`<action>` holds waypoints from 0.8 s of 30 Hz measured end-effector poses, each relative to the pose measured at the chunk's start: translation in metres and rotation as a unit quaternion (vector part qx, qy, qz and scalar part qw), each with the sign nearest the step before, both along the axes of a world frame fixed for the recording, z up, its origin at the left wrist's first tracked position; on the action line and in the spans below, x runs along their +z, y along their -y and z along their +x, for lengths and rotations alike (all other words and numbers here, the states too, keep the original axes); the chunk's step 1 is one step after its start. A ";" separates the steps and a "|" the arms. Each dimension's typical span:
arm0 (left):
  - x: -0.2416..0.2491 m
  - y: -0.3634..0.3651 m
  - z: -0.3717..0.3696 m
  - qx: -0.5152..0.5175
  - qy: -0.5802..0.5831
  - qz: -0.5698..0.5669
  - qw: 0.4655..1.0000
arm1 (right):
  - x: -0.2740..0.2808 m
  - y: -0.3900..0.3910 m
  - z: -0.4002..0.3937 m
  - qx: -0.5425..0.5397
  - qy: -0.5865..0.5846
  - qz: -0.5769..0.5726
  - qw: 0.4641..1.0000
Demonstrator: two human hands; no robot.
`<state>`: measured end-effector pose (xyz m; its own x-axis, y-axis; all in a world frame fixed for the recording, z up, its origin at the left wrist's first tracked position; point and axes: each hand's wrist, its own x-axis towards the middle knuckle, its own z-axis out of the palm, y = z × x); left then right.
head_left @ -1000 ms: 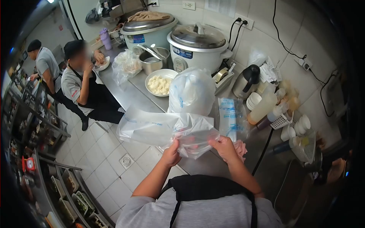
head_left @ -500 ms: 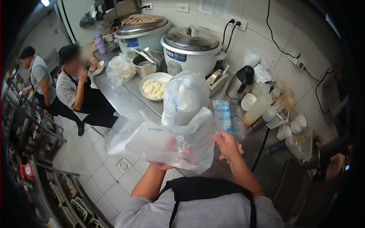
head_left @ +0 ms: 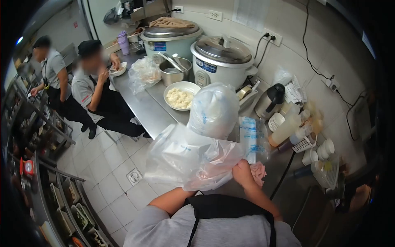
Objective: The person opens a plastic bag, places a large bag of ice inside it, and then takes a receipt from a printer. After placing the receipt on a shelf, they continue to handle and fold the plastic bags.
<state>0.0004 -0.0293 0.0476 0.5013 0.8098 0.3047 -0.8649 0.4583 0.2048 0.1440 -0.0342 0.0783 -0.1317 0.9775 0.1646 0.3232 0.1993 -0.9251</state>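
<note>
A clear plastic bag (head_left: 170,154) with blue print is spread in front of my chest. My right hand (head_left: 242,172) is closed on its right edge. Behind or inside the translucent plastic is my left hand (head_left: 210,166), seen only as a blurred pinkish shape, so its fingers cannot be made out. Just beyond the bag stands a bulky plastic-wrapped bundle (head_left: 214,109). A pink cloth (head_left: 258,173) lies beside my right hand. Flat packs with blue print (head_left: 249,138) rest on the counter to the right of the bundle.
Bowl of rice (head_left: 180,98), metal pot (head_left: 175,72) and two rice cookers (head_left: 222,57) (head_left: 170,35) stand at the back. Thermos (head_left: 270,101), bottles (head_left: 286,127) and cups (head_left: 325,149) are right. One person (head_left: 92,82) eats at the counter's left; another (head_left: 53,74) stands behind.
The bag has opened out wider and hangs fuller, and my left hand has gone deeper behind or into it. My right hand still grips its edge. The camera view has shifted slightly.
</note>
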 end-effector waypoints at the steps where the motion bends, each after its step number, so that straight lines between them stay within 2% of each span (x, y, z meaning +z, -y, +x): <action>1: 0.000 0.000 -0.001 0.002 -0.003 0.002 1.000 | 0.003 0.002 0.000 0.004 0.019 -0.019 1.000; 8: -0.004 0.003 -0.004 0.014 -0.018 0.012 1.000 | 0.009 0.007 -0.010 0.044 0.055 -0.016 0.997; 11: -0.005 0.004 -0.006 0.019 -0.024 0.015 0.999 | 0.014 0.009 -0.017 -0.003 0.065 0.015 0.998; 14: -0.006 0.004 -0.007 0.021 -0.030 0.018 0.999 | 0.016 0.009 -0.015 -0.011 0.007 -0.041 0.999; 17: -0.007 0.004 -0.008 0.020 -0.036 0.021 0.999 | 0.004 0.005 -0.007 0.047 -0.028 0.040 0.998; 20: -0.007 0.004 -0.009 0.018 -0.036 0.021 0.999 | 0.006 0.007 -0.009 0.050 -0.121 -0.106 0.986; 24: -0.009 0.007 -0.010 0.016 -0.044 0.020 0.999 | 0.015 0.012 -0.011 0.078 -0.140 -0.104 0.982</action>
<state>-0.0100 -0.0360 0.0381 0.5014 0.8140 0.2931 -0.8569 0.4204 0.2983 0.1329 -0.0457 0.0931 -0.2614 0.9651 0.0143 0.0319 0.0235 -0.9992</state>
